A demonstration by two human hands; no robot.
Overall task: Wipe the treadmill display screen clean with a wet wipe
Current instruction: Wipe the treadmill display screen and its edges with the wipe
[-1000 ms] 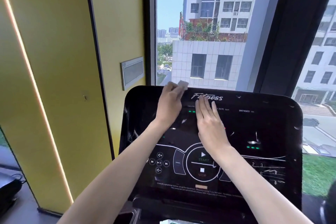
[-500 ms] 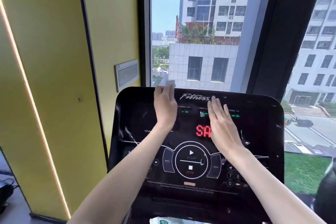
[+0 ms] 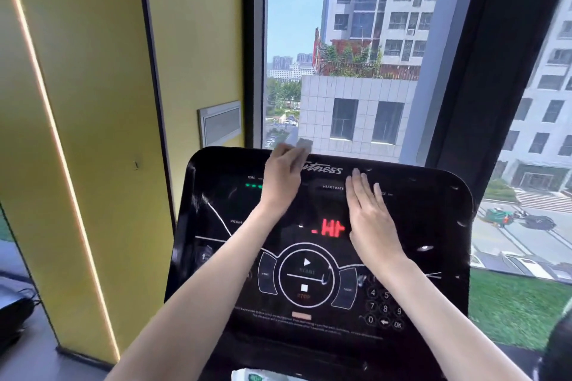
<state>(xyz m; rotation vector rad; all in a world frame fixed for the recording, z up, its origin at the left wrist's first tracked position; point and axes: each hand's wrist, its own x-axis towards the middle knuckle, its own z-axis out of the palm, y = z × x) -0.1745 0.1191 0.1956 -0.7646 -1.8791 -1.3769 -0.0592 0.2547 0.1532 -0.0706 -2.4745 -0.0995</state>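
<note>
Wipe (image 3: 304, 145) at 12 o'clock edge of screen (image 3: 433, 226), pinched in your left hand (image 3: 283, 182) fingers. Right hand (image 3: 370, 216) flat, fingers straight, 1 o'clock. Wipe likely light, limp, wet: keep it bunched, press gently.

The treadmill display screen (image 3: 433, 219) is glossy black plastic, smooth and mirror-like, carrying pale streaks and smears along with bright reflections. The wet wipe (image 3: 304, 144) shows as a pale grey scrap, too blurred to be sure, though it looks like soft, matt non-woven cloth. The wall (image 3: 93, 102) is smooth, matt yellow panelling, the window (image 3: 294, 25) is clear glass in a dark frame, and the packet (image 3: 257, 376) at the bottom edge looks like shiny white plastic film.
</note>
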